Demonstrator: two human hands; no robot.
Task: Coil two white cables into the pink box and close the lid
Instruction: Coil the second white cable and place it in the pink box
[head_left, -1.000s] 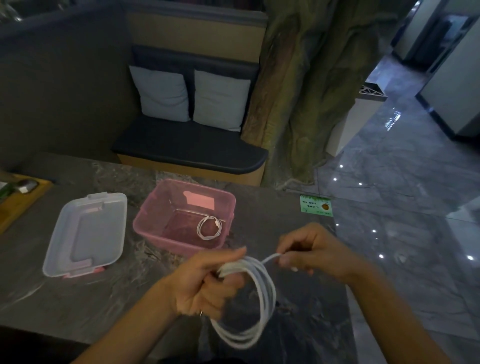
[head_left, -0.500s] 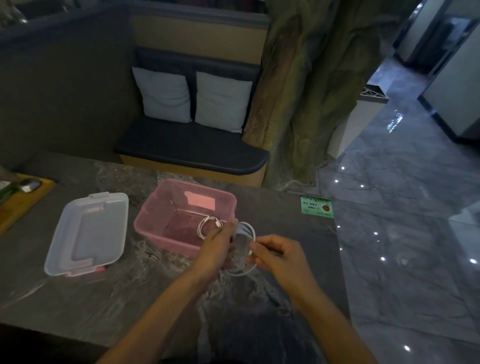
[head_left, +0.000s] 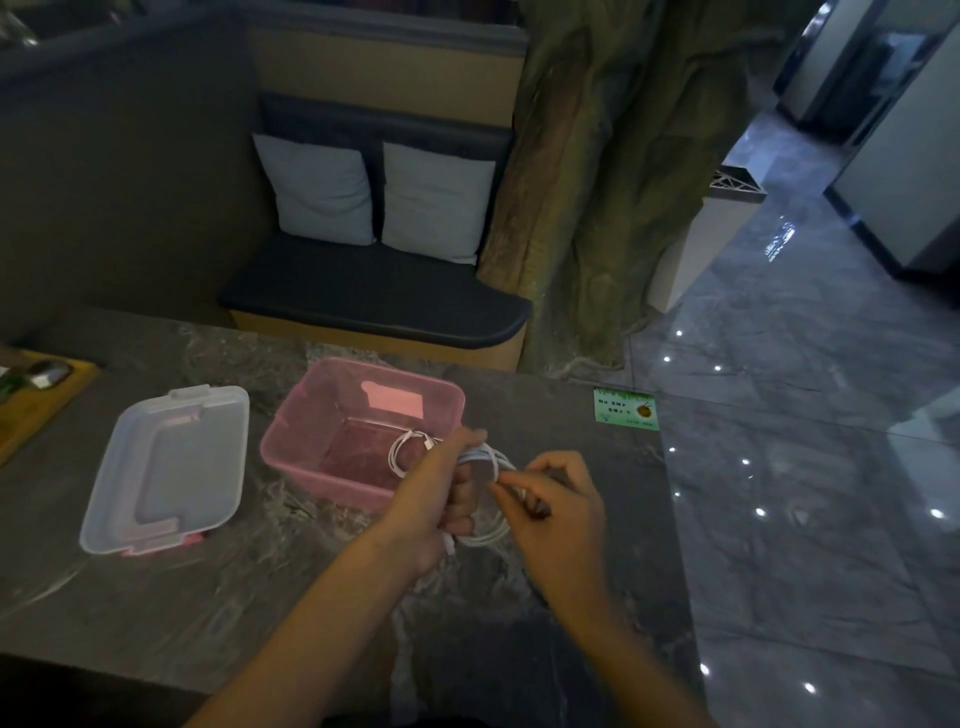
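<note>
Gripping one coiled white cable (head_left: 485, 499), the left hand (head_left: 434, 501) holds it just right of the open pink plastic box (head_left: 291, 457); the right hand (head_left: 558, 512) pinches its strand. A second white cable coil (head_left: 408, 451) lies inside. One clear lid (head_left: 166, 467) sits left. One green card (head_left: 626, 409), text unreadable. Two grey cushions (head_left: 374, 195).

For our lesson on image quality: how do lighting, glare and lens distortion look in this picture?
Head view: dim overall; bright ceiling-light spots glare on the glossy grey floor; wide-angle bending tilts the edges; the coiled white cable in the hands and the translucent pink plastic box stay readable.
</note>
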